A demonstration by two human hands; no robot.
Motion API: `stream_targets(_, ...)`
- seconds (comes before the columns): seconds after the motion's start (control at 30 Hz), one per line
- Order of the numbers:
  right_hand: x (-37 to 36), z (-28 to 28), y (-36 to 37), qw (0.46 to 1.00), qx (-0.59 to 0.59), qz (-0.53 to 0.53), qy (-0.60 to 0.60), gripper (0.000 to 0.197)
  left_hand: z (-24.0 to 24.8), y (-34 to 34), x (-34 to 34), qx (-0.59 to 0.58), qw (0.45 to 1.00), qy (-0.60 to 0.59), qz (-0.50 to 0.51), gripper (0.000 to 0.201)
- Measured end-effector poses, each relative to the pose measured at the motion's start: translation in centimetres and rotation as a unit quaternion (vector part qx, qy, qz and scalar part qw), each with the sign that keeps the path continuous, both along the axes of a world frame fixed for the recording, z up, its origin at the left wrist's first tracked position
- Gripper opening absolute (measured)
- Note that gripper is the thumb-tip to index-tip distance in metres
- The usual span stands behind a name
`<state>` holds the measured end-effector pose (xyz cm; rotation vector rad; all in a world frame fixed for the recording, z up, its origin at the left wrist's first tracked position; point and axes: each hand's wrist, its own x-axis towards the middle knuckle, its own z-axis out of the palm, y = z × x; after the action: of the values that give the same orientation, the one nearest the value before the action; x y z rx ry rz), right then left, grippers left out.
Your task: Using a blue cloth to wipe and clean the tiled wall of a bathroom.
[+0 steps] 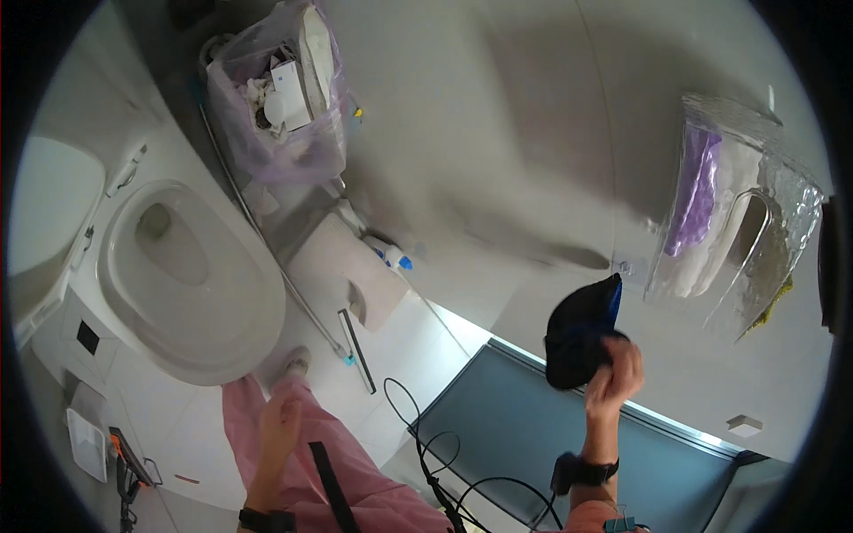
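Note:
My right hand [615,373] is closed on the edge of a black cloth item [576,333] with a blue inner side; it looks like a cap or pouch, and I cannot tell which. I hold it up in front of the pale wall, above the grey-blue door panel [533,426]. To its right hangs a clear plastic wall pouch [742,222] with a purple roll and white paper in it. My left hand [281,419] hangs low over my pink trousers [329,444], its fingers loosely extended and nothing visible in them.
A toilet [191,293] with its lid up stands on the left. Behind it is a bin with a purple bag [311,160] full of rubbish. A long-handled squeegee [355,351] leans beside a white stool-like piece [342,275] and a blue-capped bottle [391,256]. Black cables [431,475] hang near me.

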<state>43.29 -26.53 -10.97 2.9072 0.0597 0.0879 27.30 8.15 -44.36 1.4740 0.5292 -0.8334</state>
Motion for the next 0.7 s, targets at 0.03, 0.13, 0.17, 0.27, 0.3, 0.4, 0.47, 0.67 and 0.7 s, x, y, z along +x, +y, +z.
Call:
stream_targets(0.03, 0.2, -0.7, -1.2, 0.996, 0.025, -0.069, -0.050, 0.026, 0.0, -0.4, 0.1, -0.001, 1.000, -0.001, -0.002, 0.026)
stream_targets(0.13, 1.5, -2.3, -3.5, 0.980, 0.017, -0.164, -0.116, 0.036, 0.0, -1.1, -0.4, -0.015, 1.000, -0.007, -0.001, 0.025)
stream_targets(0.17, 1.7, -3.6, -3.9, 0.974, -0.005, -0.192, -0.124, 0.038, -0.3, 0.1, -1.0, -0.015, 1.000, 0.006, 0.002, 0.025)
stream_targets(0.27, 3.7, -4.1, -4.3, 0.989, -0.025, -0.133, -0.063, 0.037, -1.3, 0.4, -1.8, -0.026, 0.999, -0.028, -0.010, 0.026)
stream_targets(0.3, 3.9, -4.7, -3.8, 0.988, -0.027, -0.138, -0.066, 0.037, -1.5, 0.4, -1.9, -0.003, 0.998, -0.065, -0.021, 0.026)
stream_targets(0.4, 3.9, -5.6, -1.8, 0.988, 0.088, -0.091, -0.087, 0.023, -1.1, 0.6, -2.0, -0.013, 0.999, -0.023, -0.022, 0.025)
stream_targets(0.47, 3.5, -5.9, -1.3, 0.963, 0.170, -0.173, -0.117, 0.021, -1.2, 0.7, -2.2, -0.026, 1.000, -0.011, -0.008, 0.025)
stream_targets(0.67, 4.8, -2.9, -1.6, 0.980, 0.032, -0.161, -0.113, 0.023, -0.8, 0.5, -2.2, -0.055, 0.998, 0.006, 0.031, 0.028)
stream_targets(0.7, 4.7, -2.8, -1.5, 0.985, -0.020, -0.158, -0.061, 0.026, -0.5, 0.4, -2.0, -0.048, 0.998, 0.013, 0.025, 0.028)
